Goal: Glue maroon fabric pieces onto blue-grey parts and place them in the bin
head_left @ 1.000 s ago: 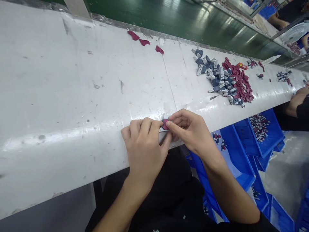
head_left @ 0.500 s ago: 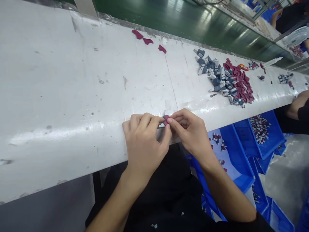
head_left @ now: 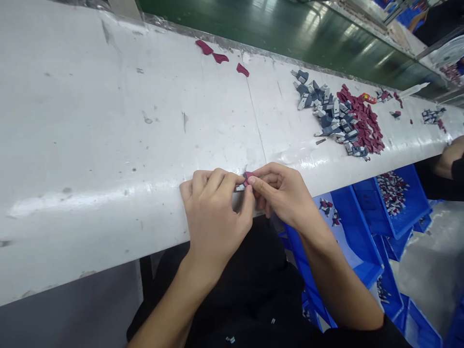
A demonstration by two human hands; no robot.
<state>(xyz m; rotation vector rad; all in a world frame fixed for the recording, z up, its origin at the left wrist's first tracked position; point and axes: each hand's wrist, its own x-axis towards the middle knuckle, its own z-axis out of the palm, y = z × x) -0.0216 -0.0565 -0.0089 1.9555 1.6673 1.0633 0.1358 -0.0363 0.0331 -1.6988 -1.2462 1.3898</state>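
At the near edge of the white table [head_left: 155, 159], my two hands meet over one small part. My left hand [head_left: 213, 208] is closed, pinching a grey-and-white plastic piece [head_left: 239, 187] between thumb and forefinger. A curved maroon piece [head_left: 248, 175] lies against it, pinched by the thumb and fingers of my right hand [head_left: 284, 193]. Fingertips hide much of both pieces, so I cannot tell how firmly they are joined. Farther right is a pile of grey-and-white pieces [head_left: 328, 113], touching a heap of maroon pieces [head_left: 368, 125].
Three loose maroon pieces, one of them a curved piece [head_left: 242, 70], lie near the far edge. A blue bin [head_left: 357, 232] with assembled parts stands below the table on my right, beside another filled blue bin [head_left: 406, 212]. A co-worker's arm [head_left: 449, 157] shows at far right.
The maroon piece has turned slightly between my fingers, and both hands have shifted a little left. The camera view has moved slightly.
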